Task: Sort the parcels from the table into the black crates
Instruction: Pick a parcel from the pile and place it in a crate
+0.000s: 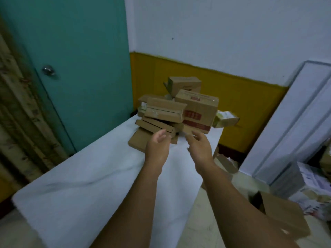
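A heap of brown cardboard parcels (164, 111) lies at the far end of the white table (86, 179). A bigger box with red print (198, 111) leans on its right side, and a small box (226, 119) sits at the table's far right edge. My left hand (157, 147) reaches over the table with relaxed fingers, just short of the lowest flat parcels (139, 140). My right hand (200, 145) is held out beside it, fingers loosely spread, empty. No black crate is in view.
A teal door (71, 59) stands behind the table on the left, a curtain (16, 108) further left. A white panel (295, 119) leans on the wall at right. Cardboard boxes (283, 215) and stacked papers (308, 181) lie on the floor at right.
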### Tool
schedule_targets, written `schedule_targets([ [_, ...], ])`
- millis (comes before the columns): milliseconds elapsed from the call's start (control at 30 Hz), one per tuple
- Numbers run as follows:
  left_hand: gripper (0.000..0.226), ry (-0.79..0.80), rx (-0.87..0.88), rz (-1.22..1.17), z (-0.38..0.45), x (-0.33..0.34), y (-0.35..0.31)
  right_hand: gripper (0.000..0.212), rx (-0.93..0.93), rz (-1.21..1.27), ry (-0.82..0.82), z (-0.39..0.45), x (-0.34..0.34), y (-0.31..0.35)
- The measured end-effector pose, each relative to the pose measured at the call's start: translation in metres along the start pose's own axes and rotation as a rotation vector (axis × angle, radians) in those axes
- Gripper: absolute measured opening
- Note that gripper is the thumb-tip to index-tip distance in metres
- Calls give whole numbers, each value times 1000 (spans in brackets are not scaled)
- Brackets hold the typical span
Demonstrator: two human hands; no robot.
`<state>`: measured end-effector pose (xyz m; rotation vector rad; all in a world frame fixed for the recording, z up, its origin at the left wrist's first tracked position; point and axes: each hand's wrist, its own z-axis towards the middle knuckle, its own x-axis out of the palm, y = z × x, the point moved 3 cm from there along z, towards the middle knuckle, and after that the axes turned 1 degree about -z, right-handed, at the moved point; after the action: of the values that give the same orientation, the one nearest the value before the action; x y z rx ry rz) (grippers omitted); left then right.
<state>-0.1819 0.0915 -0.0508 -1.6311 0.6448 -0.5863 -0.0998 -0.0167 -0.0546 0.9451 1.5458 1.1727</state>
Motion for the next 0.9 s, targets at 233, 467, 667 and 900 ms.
schedule_targets([
  [233, 39, -201, -23, 8, 92, 84, 12, 44, 31, 106, 192, 150, -12, -15],
  [467, 39, -375, -92, 14, 163, 151, 7, 49, 63, 81, 358, 263, -15, -10],
  [667, 52, -500, -101, -13, 233, 173, 3, 45, 73, 35, 425, 338, 15, -5],
  [900, 92, -661, -251, 147, 302, 174, 9, 71, 226, -59, 411, 393, 55, -17],
])
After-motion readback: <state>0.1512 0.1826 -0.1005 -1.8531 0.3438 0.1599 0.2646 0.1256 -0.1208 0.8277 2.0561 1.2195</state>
